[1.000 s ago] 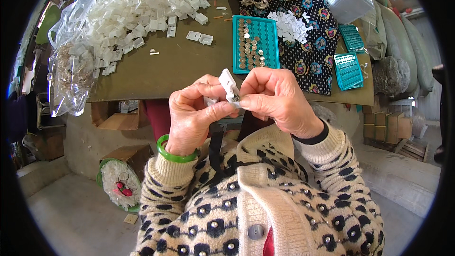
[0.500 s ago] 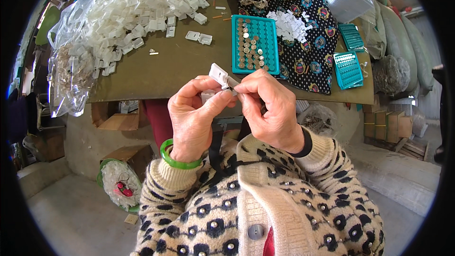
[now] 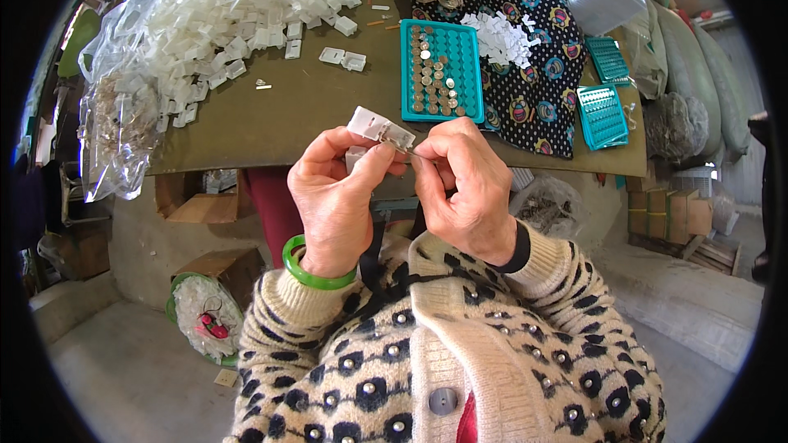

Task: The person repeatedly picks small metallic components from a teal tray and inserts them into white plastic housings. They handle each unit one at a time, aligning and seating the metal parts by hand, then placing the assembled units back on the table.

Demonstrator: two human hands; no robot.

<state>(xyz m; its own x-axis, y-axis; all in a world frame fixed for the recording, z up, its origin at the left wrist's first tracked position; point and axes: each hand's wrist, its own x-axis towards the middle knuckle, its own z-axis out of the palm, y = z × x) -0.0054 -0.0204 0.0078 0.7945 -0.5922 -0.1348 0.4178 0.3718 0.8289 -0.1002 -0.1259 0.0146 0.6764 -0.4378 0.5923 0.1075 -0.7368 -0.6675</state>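
Note:
A small white plastic case (image 3: 367, 125) is gripped between the thumb and fingers of my left hand (image 3: 332, 201). It is held just above the near table edge, tilted down to the right. The fingertips of my right hand (image 3: 469, 189) pinch together at the case's right end, on something thin and dark that I cannot make out. Beyond my hands lies a teal tray (image 3: 464, 53) with rows of round pockets. Several round, coin-like metal discs (image 3: 427, 78) fill its left side. A similar white case (image 3: 343, 58) lies opened flat on the table, left of the tray.
A big heap of translucent white cases (image 3: 238, 8) covers the far left, with clear plastic bags beside it. Small white pieces (image 3: 502, 39) lie on a patterned dark cloth (image 3: 542, 107). Smaller teal trays (image 3: 603, 115) sit at the right table edge (image 3: 628, 166).
The white case has turned to lie flatter, and its far end has moved slightly left and up. My right fingers still pinch at its right end.

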